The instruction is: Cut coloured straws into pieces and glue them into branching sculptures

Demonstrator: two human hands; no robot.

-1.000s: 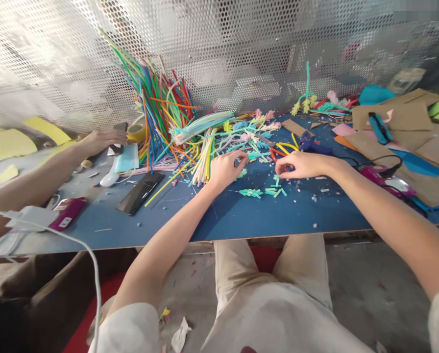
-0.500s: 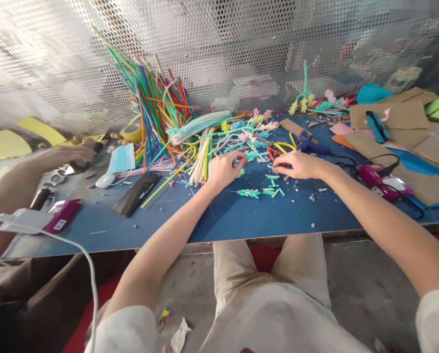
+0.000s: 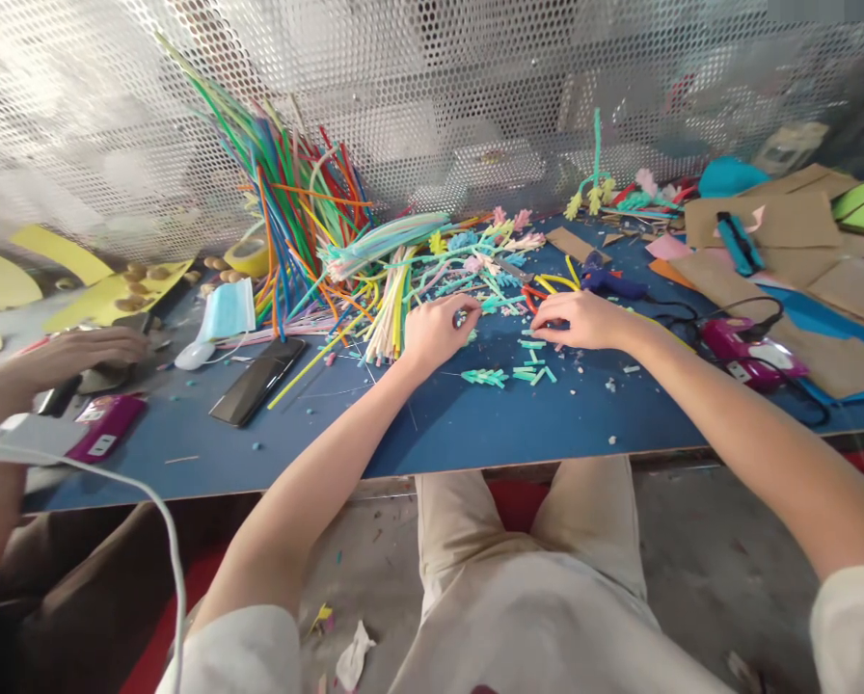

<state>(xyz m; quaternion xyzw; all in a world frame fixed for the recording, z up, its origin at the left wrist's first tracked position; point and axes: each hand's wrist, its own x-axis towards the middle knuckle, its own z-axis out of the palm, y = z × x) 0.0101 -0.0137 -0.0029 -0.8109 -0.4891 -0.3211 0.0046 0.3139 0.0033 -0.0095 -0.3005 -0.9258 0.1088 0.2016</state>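
Straw pieces, short and teal, lie scattered on the blue tabletop just in front of both hands. One small bundle of them sits nearest the tabletop's front edge, below the left hand. The left hand rests palm down behind that bundle, its fingers curled and its fingertips pinched at the edge of a heap of fringed straws; what it pinches is too small to make out. The right hand lies beside it, just apart, on the far side of the teal pieces, fingers bent and fingertips pressed together low on the tabletop near some yellow and red straws; whether it grips anything I cannot tell.

Behind the left hand, long straws in many colours lean in a sheaf against the perforated metal screen at the back of the tabletop. A blue glue gun lies just behind the right hand, and a pink device with a black cable lies beyond that hand's wrist. Brown cardboard sheets cover the tabletop's far right corner.

Left of the sheaf lie a face mask, a roll of yellow tape and a dark phone. At the tabletop's left end another person's hand rests flat, near a small purple box.
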